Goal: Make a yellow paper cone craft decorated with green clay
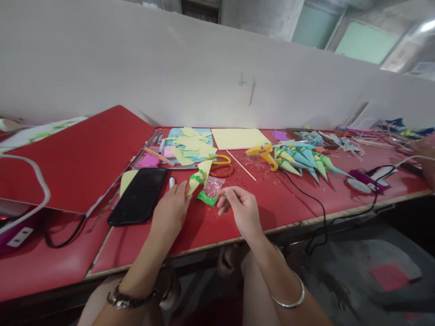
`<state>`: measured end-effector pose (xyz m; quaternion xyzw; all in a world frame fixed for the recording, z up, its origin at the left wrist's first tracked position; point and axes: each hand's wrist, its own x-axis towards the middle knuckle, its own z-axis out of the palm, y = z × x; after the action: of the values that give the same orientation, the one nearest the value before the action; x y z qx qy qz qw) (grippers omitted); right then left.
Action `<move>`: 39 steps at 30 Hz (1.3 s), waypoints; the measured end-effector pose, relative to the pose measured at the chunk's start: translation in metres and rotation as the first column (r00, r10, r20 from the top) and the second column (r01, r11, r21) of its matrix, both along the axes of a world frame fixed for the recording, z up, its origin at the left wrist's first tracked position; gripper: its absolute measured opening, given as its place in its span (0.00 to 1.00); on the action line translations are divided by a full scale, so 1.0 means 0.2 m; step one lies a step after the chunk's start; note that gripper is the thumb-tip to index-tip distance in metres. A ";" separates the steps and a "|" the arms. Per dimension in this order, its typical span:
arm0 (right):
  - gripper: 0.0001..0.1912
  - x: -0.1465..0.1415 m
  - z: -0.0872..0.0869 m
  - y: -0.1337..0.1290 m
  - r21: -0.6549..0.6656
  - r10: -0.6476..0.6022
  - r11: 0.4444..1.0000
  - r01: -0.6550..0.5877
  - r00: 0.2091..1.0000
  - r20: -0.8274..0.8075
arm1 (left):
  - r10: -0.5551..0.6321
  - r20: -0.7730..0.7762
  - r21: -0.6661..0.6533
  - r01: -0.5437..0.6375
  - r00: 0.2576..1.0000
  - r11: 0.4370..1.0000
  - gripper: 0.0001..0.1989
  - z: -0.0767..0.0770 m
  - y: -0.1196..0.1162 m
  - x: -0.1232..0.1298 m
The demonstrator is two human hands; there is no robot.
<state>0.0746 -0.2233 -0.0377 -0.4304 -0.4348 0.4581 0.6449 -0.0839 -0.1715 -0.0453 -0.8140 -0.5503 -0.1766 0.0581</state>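
My left hand (171, 208) is closed on a yellow paper cone (192, 184) with green trim, tilted up to the right. Just right of it, my right hand (239, 206) pinches a tiny green piece (224, 194) between thumb and finger. Between the hands lies a clear plastic bag (214, 185) with green bits (208, 198) at its lower end. Scissors (220, 165) with yellow and orange handles lie behind the cone. A yellow glue gun (267, 155) rests at the right, beside a pile of green, yellow and blue paper cones (302, 158).
A black phone (138, 195) lies left of my left hand. Yellow paper pieces (192, 144), a yellow sheet (239, 138) and a thin stick (241, 165) lie behind. A black cord (312, 198) crosses the table's front edge. At the far right is another person's hand (423, 149).
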 end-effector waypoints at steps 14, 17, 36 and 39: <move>0.10 0.00 0.00 0.00 0.020 -0.063 0.998 0.064 0.997 -0.034 | 0.125 0.806 -0.330 0.263 0.578 0.907 0.17 0.10 -0.03 0.01; 0.07 0.00 0.01 0.00 0.017 -0.093 0.996 0.093 0.995 0.026 | 0.275 0.910 -0.392 0.429 0.310 0.814 0.12 0.10 -0.06 0.05; 0.10 0.01 0.01 0.00 0.134 -0.163 0.977 0.163 0.986 -0.011 | 0.513 0.856 -0.334 0.830 0.068 0.447 0.14 0.11 -0.15 0.11; 0.10 0.01 0.01 -0.01 0.139 -0.237 0.963 0.230 0.971 0.037 | 0.474 0.869 -0.348 0.860 0.146 0.373 0.11 0.12 -0.16 0.12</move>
<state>0.0770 -0.2248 -0.0355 -0.4464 -0.4277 0.3371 0.7101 -0.0604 -0.2044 -0.0218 -0.4579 -0.2820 -0.3254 -0.7778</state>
